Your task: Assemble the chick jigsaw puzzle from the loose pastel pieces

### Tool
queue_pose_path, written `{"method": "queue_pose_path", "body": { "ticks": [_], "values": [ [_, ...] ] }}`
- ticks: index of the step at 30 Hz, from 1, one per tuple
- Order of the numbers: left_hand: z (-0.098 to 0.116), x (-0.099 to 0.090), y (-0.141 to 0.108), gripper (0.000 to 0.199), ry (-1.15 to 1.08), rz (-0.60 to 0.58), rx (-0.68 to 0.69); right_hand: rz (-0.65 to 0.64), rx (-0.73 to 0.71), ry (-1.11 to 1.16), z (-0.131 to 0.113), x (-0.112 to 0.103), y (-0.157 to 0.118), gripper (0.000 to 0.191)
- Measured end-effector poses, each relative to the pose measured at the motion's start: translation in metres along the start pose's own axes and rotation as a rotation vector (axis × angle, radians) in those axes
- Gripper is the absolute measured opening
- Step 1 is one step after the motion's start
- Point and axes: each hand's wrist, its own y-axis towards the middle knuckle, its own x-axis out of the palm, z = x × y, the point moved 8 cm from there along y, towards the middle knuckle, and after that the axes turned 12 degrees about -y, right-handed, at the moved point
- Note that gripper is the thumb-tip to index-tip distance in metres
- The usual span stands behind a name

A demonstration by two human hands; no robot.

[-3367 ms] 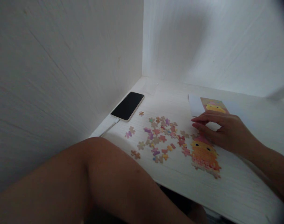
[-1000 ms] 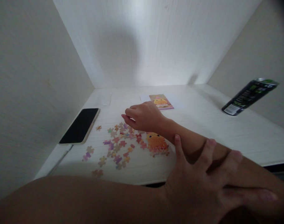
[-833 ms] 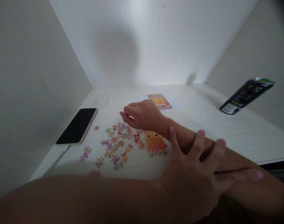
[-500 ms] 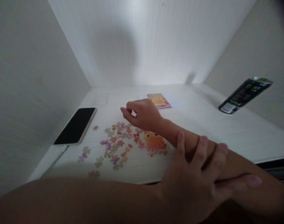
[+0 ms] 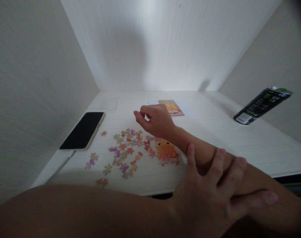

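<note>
Leftmost, a pale cable (image 5: 60, 167) runs to the near end of a dark-screened phone (image 5: 83, 130) lying flat on the white table (image 5: 143, 181). Just right of it spread the loose jigsaw pieces (image 5: 129, 151), some overlapping. They look like thin card, so they are probably very light, fairly stiff and easily bent at the knobs; a fingertip pinch on opposite edges would suit them best. Farther right lies the joined patch of puzzle (image 5: 165, 152), flat and partly covered by a wrist. It likely flexes and parts at the seams, so it would want support from beneath or a gentle push along its sides.

Above and behind that patch hangs the right hand (image 5: 156, 119), back upward, fingers curled in and thumb bent toward them, leaving a small gap; whether anything sits inside the curl cannot be told. Beside it, a printed picture card (image 5: 177, 111) is partly hidden. Next, the left hand (image 5: 207, 195) rests palm down with splayed fingers across the right forearm (image 5: 202, 148), holding no object that shows. Far right stands a dark can (image 5: 263, 105).
</note>
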Motion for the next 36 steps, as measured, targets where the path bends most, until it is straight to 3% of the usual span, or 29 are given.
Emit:
{"method": "queue_pose_path", "body": {
  "ticks": [7,16,36],
  "values": [
    [-0.002,-0.007,0.003,0.048,0.007,-0.019,0.01,-0.024,-0.011,-0.021,0.0,0.001,0.0,0.041],
    [-0.002,-0.007,0.006,0.046,-0.016,-0.042,0.032,-0.147,-0.168,-0.124,-0.017,0.003,-0.002,0.043],
    [-0.001,-0.007,0.003,0.053,0.031,-0.075,0.059,-0.123,-0.03,0.02,-0.001,0.012,-0.003,0.041]
  ]
}}
